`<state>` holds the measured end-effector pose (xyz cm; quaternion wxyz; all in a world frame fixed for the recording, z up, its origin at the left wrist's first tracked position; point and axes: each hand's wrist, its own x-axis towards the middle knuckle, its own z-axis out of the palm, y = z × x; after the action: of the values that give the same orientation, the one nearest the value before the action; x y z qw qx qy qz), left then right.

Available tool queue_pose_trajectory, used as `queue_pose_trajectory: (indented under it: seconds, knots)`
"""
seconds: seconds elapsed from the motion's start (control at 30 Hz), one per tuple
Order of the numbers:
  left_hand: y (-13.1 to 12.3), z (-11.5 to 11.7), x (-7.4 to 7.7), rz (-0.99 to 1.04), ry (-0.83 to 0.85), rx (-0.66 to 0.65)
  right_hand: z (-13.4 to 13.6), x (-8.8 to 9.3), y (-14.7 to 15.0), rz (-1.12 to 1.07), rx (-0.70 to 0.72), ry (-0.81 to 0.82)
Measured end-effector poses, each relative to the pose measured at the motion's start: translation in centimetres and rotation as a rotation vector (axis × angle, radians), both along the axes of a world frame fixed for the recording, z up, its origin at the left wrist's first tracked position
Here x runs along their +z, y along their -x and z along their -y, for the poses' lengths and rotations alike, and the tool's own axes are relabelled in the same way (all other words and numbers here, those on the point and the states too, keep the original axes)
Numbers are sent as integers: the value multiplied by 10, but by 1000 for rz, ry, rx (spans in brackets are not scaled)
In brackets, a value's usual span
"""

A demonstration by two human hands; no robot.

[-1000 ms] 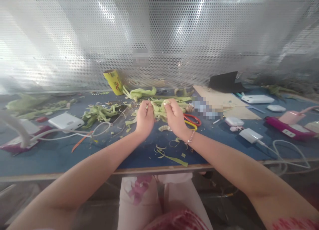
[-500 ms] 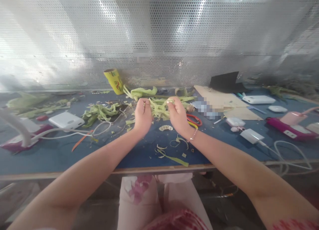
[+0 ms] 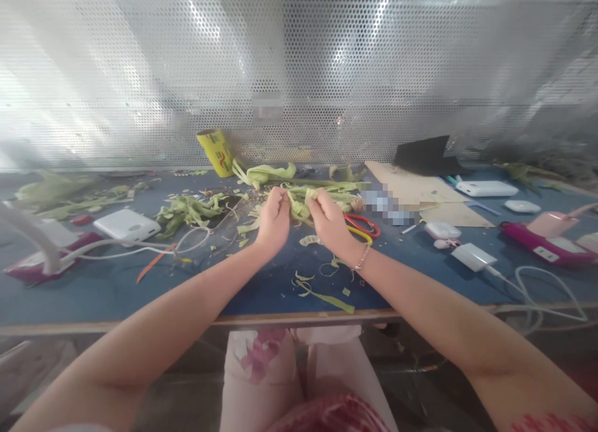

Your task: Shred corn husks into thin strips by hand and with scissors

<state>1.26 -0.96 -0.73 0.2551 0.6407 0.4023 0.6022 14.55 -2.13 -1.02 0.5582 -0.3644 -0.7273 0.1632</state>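
Both my hands are raised over the middle of the blue table (image 3: 84, 295). My left hand (image 3: 273, 223) is closed, its fingertips pinching a pale green leaf strip (image 3: 299, 209). My right hand (image 3: 329, 223), with a bracelet at the wrist, is also closed and pinches the same bunch of strips from the right. The hands are close together, with the strips bunched between them. More green leaves (image 3: 266, 173) lie just behind, and red and yellow scissor handles (image 3: 362, 227) lie beside my right hand.
A yellow roll (image 3: 215, 151) leans on the perforated metal screen (image 3: 299, 76). White power banks (image 3: 126, 223) with cables lie left; chargers (image 3: 471, 256), pink devices (image 3: 544, 242) and cardboard (image 3: 420, 192) lie right. Leaf scraps (image 3: 322, 298) are scattered near the front edge.
My hands drew closer together and dropped slightly, still working the green strips; the bunch between them is more compressed than half a second ago.
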Motion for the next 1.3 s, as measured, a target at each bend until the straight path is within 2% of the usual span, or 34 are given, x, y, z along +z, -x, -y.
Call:
queue_pose_trajectory:
  seconds: [0.2,0.5,0.73,1.03,1.3]
  knots:
    - [-6,7,-3,-56,-77,106,2,-1,5,32,-51,-91]
    - [-5,7,0,-32,-61,57,8,5,1,10,1,-76]
    - [-7,3,2,25,-91,64,-1,2,4,-163,-3,-8]
    - [-4,6,-2,-43,-117,37,-5,7,1,-340,28,129]
    - [-8,10,3,54,-69,-12,-10,8,-2,-358,-12,69]
